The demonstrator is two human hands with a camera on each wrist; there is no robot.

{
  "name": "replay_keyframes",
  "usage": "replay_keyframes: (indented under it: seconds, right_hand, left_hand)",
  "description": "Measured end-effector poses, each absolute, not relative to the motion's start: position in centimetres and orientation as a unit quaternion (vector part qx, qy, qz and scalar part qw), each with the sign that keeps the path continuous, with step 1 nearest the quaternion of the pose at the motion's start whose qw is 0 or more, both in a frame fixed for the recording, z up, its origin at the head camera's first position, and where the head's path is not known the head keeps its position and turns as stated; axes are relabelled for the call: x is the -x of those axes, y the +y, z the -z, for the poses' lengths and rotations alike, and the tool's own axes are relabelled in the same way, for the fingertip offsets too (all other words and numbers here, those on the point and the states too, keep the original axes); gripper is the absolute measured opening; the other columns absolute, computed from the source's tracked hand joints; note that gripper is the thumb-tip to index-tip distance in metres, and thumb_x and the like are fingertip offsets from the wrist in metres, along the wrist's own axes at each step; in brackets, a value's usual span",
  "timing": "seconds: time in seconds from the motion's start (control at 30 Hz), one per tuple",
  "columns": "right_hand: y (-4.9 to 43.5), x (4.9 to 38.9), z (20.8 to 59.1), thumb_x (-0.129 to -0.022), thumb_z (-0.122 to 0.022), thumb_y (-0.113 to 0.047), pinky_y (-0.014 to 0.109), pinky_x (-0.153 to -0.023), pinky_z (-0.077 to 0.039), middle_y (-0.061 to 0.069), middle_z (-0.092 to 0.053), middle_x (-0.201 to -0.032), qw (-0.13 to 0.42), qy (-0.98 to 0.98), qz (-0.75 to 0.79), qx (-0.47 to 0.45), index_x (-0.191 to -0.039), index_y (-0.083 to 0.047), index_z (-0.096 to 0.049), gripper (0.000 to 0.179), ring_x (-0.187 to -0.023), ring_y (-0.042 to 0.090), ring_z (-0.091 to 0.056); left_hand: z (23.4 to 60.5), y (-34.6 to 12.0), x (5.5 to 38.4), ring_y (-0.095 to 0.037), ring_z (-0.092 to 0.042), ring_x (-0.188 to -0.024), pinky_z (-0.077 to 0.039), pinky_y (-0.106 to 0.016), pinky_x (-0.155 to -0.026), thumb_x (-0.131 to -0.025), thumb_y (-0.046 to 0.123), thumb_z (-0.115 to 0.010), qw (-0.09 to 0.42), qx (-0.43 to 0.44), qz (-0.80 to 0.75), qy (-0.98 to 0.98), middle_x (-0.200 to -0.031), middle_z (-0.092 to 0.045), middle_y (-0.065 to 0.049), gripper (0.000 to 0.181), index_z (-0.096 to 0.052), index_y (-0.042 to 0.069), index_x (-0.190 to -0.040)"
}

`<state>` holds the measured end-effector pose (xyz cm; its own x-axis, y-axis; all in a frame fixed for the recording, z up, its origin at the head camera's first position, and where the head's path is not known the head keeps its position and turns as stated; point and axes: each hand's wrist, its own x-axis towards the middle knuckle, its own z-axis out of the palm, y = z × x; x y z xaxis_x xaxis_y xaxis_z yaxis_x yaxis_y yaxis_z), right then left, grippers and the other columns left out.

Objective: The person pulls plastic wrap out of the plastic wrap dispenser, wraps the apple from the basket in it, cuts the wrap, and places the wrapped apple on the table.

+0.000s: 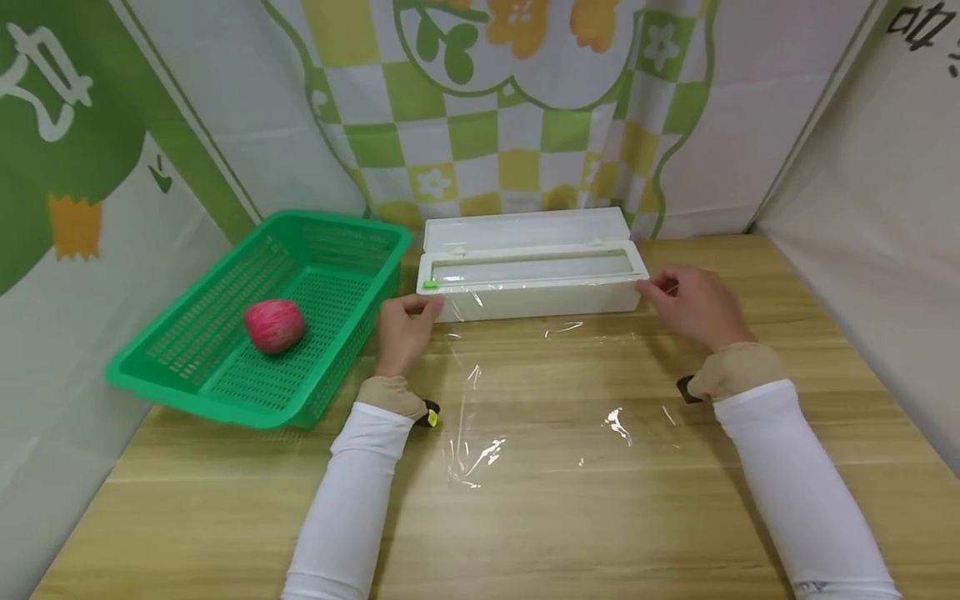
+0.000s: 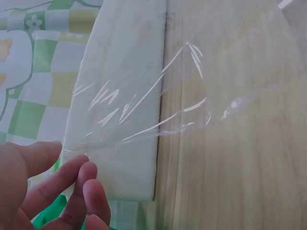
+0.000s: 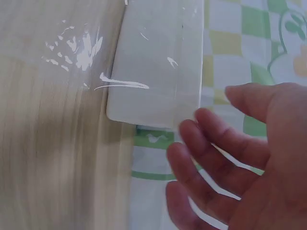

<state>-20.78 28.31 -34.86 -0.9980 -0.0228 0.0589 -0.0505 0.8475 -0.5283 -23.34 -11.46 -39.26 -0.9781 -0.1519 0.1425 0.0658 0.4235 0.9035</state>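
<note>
A white cling film box (image 1: 540,302) stands on the table with its lid (image 1: 525,230) raised behind it. Clear cling film (image 1: 491,452) comes over its front and spreads across the wood towards me, with shiny creases. At the box's front left corner is my left hand (image 1: 402,333); in the left wrist view its thumb (image 2: 45,155) and forefinger stand slightly apart beside the film's edge. My right hand (image 1: 697,307) is at the front right corner. The right wrist view shows its thumb (image 3: 249,101) well apart from the loosely bent fingers (image 3: 211,153).
Left of the box stands a green plastic basket (image 1: 318,392) holding a pinkish-red apple (image 1: 274,326). A small green piece (image 1: 431,284) sits at the box's left end. Patterned cloth (image 1: 517,158) hangs close behind the box, and side cloths border the wooden table (image 1: 600,533).
</note>
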Motion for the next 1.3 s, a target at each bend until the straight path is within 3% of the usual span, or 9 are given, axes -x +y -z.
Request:
replay_keyframes:
  seconds: [0.23,0.5,0.87,1.3]
  right_hand:
    - [29.3,21.5,36.2,-0.106,-0.056,-0.052,0.046,-0.094,-0.052,0.017,-0.074,-0.128,-0.016,-0.949,-0.314,-0.025,-0.127,-0.010,-0.075,0.051,-0.119,0.034,-0.066]
    - [28.7,21.9,37.1,-0.106,-0.061,-0.042,0.040,-0.091,-0.049,0.019,-0.075,-0.120,0.027,-0.943,-0.331,-0.021,-0.123,-0.005,-0.076,0.043,-0.112,0.032,-0.065]
    - [28.2,22.0,37.7,-0.106,-0.063,-0.034,0.036,-0.084,-0.048,0.019,-0.076,-0.113,0.060,-0.940,-0.335,-0.004,-0.119,-0.006,-0.077,0.034,-0.104,0.030,-0.066]
    - [28.4,22.2,38.3,-0.107,-0.062,-0.037,0.040,-0.086,-0.048,0.017,-0.076,-0.116,0.042,-0.946,-0.322,-0.014,-0.119,-0.010,-0.076,0.033,-0.108,0.033,-0.068]
  left_hand:
    - [39.5,-11.6,23.5,-0.019,-0.060,-0.092,-0.044,-0.022,-0.074,-0.099,0.016,-0.073,0.103,-0.011,0.555,-0.826,-0.106,-0.076,-0.025,0.022,-0.081,-0.004,-0.106]
    - [39.5,-11.7,23.9,-0.011,-0.057,-0.086,-0.043,-0.018,-0.070,-0.098,0.013,-0.075,0.111,-0.003,0.565,-0.818,-0.103,-0.076,-0.024,0.020,-0.080,-0.005,-0.106]
    - [39.1,-11.9,23.6,-0.021,-0.058,-0.092,-0.044,-0.022,-0.073,-0.100,0.013,-0.072,0.113,-0.010,0.551,-0.827,-0.105,-0.073,-0.024,0.021,-0.078,-0.006,-0.107]
    - [40.0,-12.5,23.8,-0.026,-0.061,-0.096,-0.044,-0.027,-0.080,-0.100,0.011,-0.071,0.117,-0.016,0.538,-0.835,-0.106,-0.073,-0.025,0.020,-0.078,-0.006,-0.107]
